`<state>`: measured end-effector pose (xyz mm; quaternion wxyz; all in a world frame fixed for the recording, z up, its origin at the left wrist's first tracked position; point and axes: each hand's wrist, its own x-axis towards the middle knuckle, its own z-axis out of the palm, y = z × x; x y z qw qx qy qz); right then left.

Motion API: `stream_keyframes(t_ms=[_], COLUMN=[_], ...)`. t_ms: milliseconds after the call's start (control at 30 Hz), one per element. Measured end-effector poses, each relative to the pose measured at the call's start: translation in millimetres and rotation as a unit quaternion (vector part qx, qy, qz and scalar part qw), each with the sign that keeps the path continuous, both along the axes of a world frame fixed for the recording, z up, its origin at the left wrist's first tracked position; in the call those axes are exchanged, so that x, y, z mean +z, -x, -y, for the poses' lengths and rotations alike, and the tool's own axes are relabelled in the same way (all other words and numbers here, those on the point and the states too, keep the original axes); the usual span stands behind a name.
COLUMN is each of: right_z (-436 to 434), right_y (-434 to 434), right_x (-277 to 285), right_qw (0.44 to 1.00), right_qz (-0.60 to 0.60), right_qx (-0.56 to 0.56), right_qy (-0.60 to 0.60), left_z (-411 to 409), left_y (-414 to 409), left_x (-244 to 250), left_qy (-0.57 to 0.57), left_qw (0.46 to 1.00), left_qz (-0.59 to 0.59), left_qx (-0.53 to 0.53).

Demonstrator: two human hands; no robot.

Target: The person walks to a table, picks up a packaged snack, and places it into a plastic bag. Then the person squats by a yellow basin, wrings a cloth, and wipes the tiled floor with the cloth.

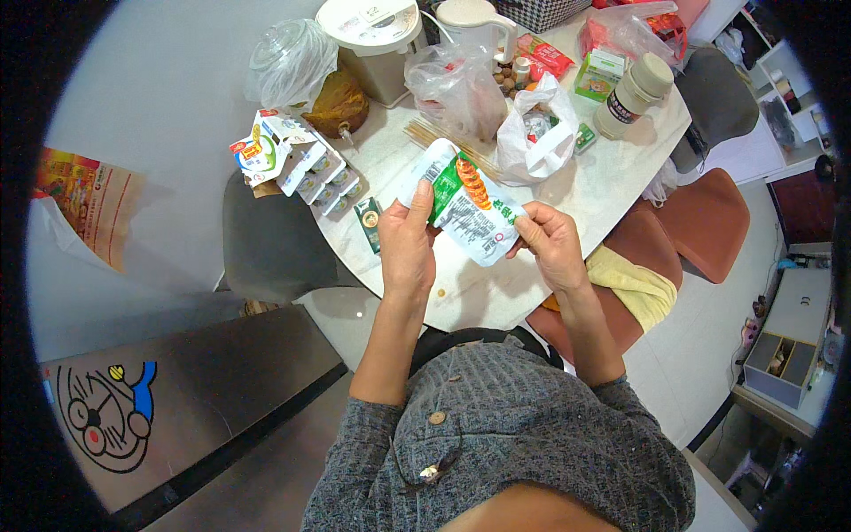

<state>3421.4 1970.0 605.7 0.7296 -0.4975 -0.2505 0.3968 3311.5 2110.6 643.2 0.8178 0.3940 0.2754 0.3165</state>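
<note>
Between my two hands is a white and green plastic food packet (469, 199), held above the near part of a marble-patterned table (439, 312). It bears printed writing and a picture of sliced orange-red food. My left hand (409, 243) pinches its left end, thumb on top. The right end is gripped by my right hand (548, 243), also with the thumb on the face. Fingers behind the packet are mostly hidden. Just left of my left hand lies a small dark green box (368, 225). Thin wooden skewers (425, 133) lie partly behind the packet.
A pack of small cups (319, 176) stands at the table's left edge. Behind are a water dispenser (372, 53), a clear bag (459, 93), a white bag (540, 139) and a lidded jar (631, 96). A brown chair (638, 246) with a yellow cloth (628, 286) is at right.
</note>
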Motion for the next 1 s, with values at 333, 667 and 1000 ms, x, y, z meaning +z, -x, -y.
stream_keyframes(t_ms=[333, 667, 1000], right_z=[-1.6, -18.1, -11.4], right_y=[-2.5, 2.3, 5.7], right_x=[16.9, 26.3, 28.6], right_qw=[0.997, 0.99, 0.983], right_qz=[0.071, 0.085, 0.08], right_qx=[0.037, -0.097, -0.083], right_qy=[0.022, 0.05, 0.145], left_z=[-1.2, 3.0, 11.6], left_y=[2.7, 2.3, 5.3], left_x=[2.0, 11.2, 0.9], left_qy=[-0.106, 0.018, -0.1], left_qw=[0.992, 0.993, 0.984], left_qz=[-0.061, -0.014, -0.095], left_qx=[-0.034, -0.116, -0.114])
